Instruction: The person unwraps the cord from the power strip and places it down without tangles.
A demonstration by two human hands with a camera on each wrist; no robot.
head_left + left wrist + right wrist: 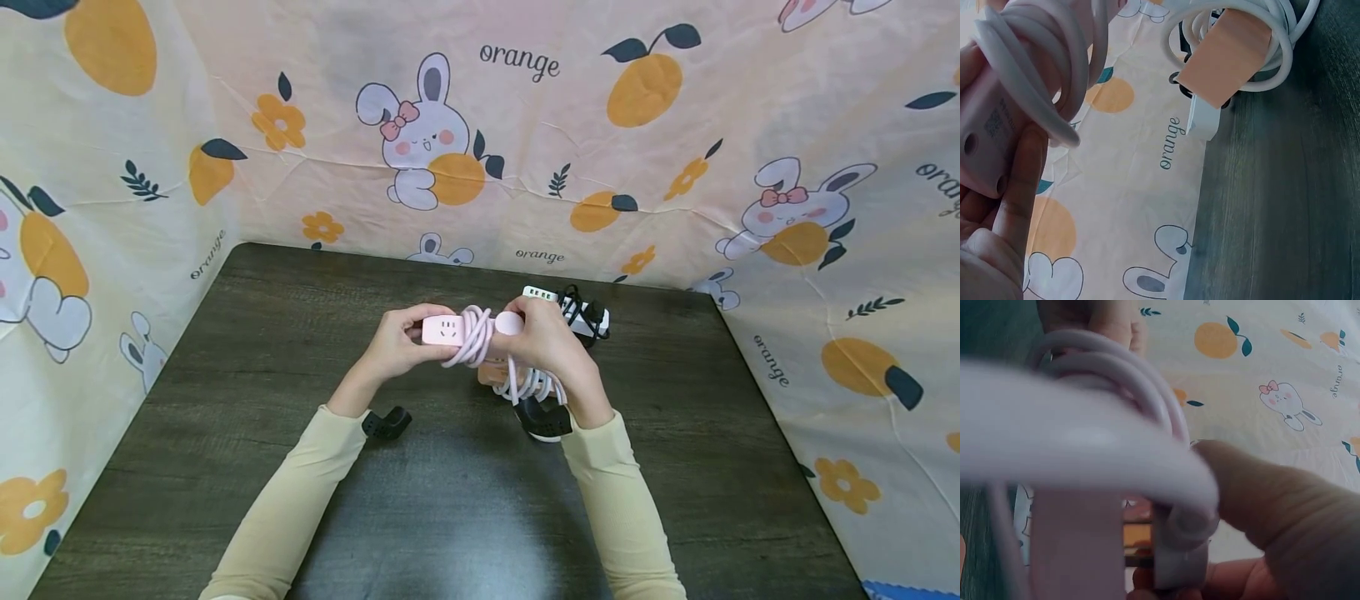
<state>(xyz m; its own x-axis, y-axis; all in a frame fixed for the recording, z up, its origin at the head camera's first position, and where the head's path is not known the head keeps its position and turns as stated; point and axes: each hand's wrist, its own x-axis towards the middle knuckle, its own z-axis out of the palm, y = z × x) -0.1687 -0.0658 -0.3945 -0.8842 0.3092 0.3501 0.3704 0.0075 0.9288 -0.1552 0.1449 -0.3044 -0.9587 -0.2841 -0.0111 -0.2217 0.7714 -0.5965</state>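
Note:
A pale pink power strip is held up above the dark table, its own thick cord wound in several loops around its middle. The left hand grips the strip's left end, thumb and fingers on opposite sides; two round holes show on its back in the left wrist view. At the other end, the right hand pinches the cord's round plug. In the right wrist view, metal prongs lie between the plug and the strip's pink body; whether they touch it I cannot tell.
Below the right hand lies a peach-coloured power strip with a coiled white cord. Farther back is a white power strip wrapped in a black cord. Patterned cloth rises along the table's back and sides.

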